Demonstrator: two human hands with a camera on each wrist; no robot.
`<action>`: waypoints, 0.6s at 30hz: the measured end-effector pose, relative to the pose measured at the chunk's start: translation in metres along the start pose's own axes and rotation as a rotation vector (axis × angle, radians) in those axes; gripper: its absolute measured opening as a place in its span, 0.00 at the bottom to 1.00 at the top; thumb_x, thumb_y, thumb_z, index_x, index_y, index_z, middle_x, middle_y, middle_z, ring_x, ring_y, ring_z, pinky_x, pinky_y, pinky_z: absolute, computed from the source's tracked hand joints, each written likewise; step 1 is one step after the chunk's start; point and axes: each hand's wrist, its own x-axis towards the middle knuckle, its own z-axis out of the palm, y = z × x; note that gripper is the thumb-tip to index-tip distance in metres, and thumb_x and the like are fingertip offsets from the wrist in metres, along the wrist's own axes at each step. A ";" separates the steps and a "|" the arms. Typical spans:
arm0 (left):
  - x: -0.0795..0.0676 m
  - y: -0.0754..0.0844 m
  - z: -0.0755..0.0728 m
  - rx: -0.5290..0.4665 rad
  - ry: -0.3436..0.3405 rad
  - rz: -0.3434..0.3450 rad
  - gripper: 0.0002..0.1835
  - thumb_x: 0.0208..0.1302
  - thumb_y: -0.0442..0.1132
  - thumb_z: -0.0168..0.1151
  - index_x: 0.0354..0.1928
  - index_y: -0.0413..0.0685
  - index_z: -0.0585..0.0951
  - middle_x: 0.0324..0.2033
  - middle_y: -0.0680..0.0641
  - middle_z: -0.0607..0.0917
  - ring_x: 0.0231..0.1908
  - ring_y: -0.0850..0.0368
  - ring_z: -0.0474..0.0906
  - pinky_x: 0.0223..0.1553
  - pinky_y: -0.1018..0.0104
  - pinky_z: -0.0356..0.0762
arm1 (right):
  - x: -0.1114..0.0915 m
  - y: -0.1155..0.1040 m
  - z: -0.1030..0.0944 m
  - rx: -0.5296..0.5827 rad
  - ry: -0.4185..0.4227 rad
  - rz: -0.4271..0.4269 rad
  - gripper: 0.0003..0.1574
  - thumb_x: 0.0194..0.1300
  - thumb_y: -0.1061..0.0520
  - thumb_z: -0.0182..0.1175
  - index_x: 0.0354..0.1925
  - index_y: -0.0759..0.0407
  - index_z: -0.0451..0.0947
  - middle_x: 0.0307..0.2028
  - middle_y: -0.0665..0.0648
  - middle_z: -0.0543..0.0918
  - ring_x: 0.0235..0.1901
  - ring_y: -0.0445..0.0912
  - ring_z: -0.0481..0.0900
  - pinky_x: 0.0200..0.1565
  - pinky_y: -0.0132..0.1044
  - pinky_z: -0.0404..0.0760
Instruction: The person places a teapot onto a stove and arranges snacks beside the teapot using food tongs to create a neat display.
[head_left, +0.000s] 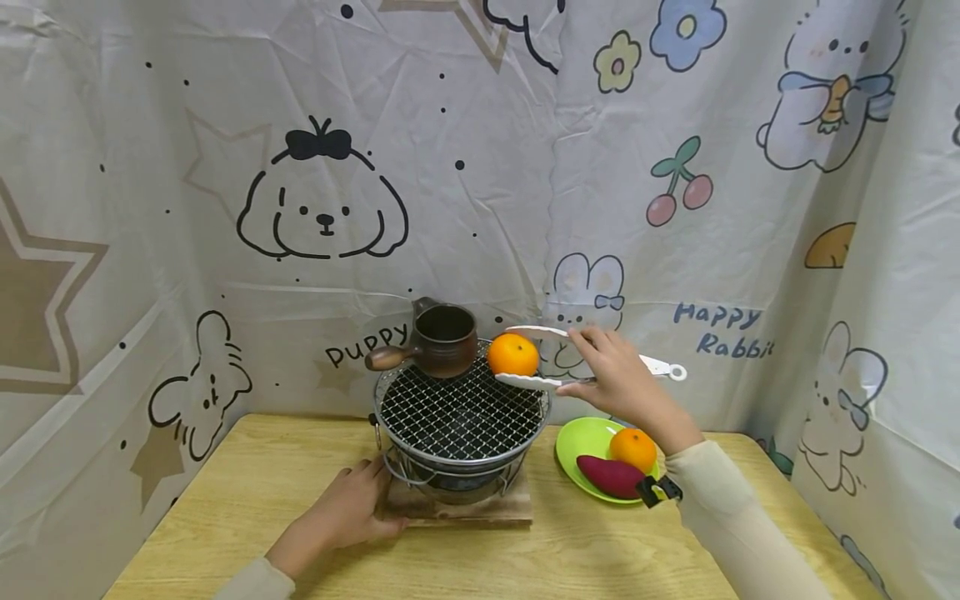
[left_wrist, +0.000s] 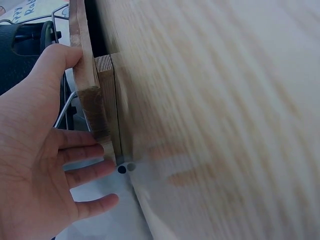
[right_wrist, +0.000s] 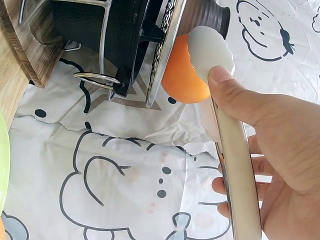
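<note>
The right grip [head_left: 617,371] is closed round the white tongs [right_wrist: 232,155], the thumb on one arm and the fingers about the other. Just left of that grip, between the tongs' scalloped ends, is an orange [head_left: 513,356], held over the right rear part of the grill [head_left: 461,417]; whether it touches the mesh I cannot tell. Farther left of the right grip, past the orange, a brown pot [head_left: 448,357] stands on the grill, its wooden handle pointing left. The grill itself sits below and to the left of the right grip, on a wooden board [head_left: 495,507]. The left grip [head_left: 356,508] rests at the board's near left corner, thumb against the near edge, the other fingers spread and nearly straight along the side. Below the right grip, on the bench [head_left: 577,554], lies a green plate [head_left: 572,442] bearing a second orange [head_left: 632,450] and, nearer the person, a purple-red sweet potato [head_left: 609,477]. Behind both grips hangs a pale cloth [head_left: 465,217] printed with cartoon animals.
</note>
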 end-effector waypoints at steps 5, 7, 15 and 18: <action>0.000 0.000 0.000 0.004 -0.005 -0.001 0.52 0.51 0.69 0.68 0.63 0.30 0.75 0.61 0.32 0.79 0.52 0.39 0.80 0.45 0.42 0.81 | 0.001 -0.001 0.001 0.006 -0.034 0.023 0.57 0.54 0.43 0.77 0.72 0.68 0.66 0.61 0.68 0.75 0.57 0.63 0.74 0.58 0.61 0.75; -0.001 0.000 0.001 0.007 -0.006 0.000 0.52 0.51 0.70 0.68 0.64 0.30 0.75 0.61 0.32 0.79 0.52 0.39 0.80 0.45 0.42 0.81 | 0.001 -0.001 0.002 0.011 -0.045 0.031 0.57 0.55 0.42 0.76 0.73 0.68 0.65 0.62 0.68 0.75 0.59 0.63 0.73 0.59 0.62 0.74; 0.000 -0.002 0.002 0.021 0.003 0.016 0.52 0.50 0.70 0.69 0.63 0.31 0.76 0.59 0.33 0.80 0.50 0.41 0.80 0.45 0.43 0.81 | 0.003 -0.002 0.007 0.004 -0.052 0.030 0.58 0.54 0.42 0.77 0.73 0.69 0.65 0.62 0.68 0.75 0.59 0.63 0.74 0.60 0.61 0.75; 0.004 -0.002 0.000 0.013 0.016 0.028 0.52 0.49 0.69 0.70 0.63 0.32 0.76 0.58 0.34 0.81 0.49 0.41 0.80 0.44 0.43 0.81 | 0.005 -0.001 0.007 0.006 -0.041 0.025 0.58 0.54 0.43 0.77 0.72 0.69 0.65 0.61 0.68 0.76 0.58 0.63 0.74 0.59 0.60 0.75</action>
